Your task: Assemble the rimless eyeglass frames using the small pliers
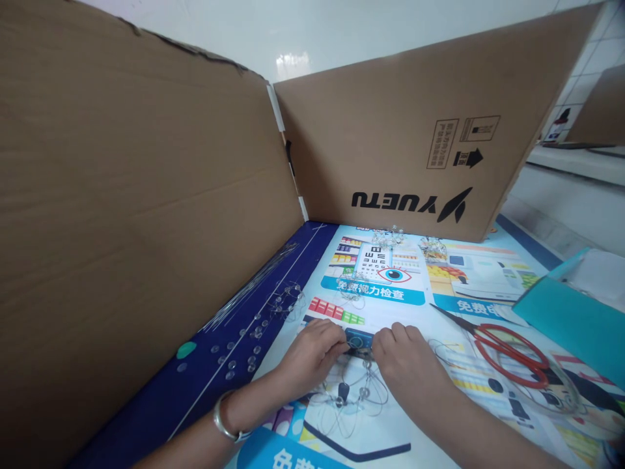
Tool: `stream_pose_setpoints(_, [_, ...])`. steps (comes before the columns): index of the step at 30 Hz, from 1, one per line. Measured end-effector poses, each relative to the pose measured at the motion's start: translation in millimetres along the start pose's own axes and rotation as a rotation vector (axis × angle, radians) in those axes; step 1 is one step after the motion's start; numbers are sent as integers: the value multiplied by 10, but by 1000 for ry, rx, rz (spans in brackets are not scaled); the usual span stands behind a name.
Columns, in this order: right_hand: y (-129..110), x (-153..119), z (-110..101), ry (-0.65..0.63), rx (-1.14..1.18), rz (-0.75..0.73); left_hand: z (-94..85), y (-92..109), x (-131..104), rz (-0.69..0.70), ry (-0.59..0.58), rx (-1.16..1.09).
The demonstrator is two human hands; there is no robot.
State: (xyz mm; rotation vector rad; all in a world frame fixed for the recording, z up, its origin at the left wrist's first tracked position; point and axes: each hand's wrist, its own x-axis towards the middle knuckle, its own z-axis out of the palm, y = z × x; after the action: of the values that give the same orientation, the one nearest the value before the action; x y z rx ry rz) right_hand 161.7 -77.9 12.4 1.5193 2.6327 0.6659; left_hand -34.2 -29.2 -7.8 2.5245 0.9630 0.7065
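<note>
My left hand point(319, 348) has its fingers closed in a pinch, and a silver bangle circles that wrist. Facing it, my right hand point(403, 358) is also closed, thumb and fingers pressed together. Both seem to pinch thin wire, which is very fine and partly hidden by the fingers. Just below and between the hands lies a tangle of looped wire with clear round beads point(364, 393). To the left, several loose clear beads point(231, 365) are scattered on the blue strip, beside a beaded wire piece point(288, 299).
Red-handled scissors point(512, 355) lie open at the right, by a coil of clear line point(569, 397) and a teal box point(576, 319). A bundle of straight wires point(249, 286) lies along the cardboard wall point(146, 176). More beaded wire pieces point(388, 238) sit at the back.
</note>
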Motion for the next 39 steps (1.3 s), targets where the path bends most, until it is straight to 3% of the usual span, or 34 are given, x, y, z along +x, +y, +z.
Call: stream_pose_setpoints(39, [25,-2,53,-90,78,28,41,-38,23,-15,2,38])
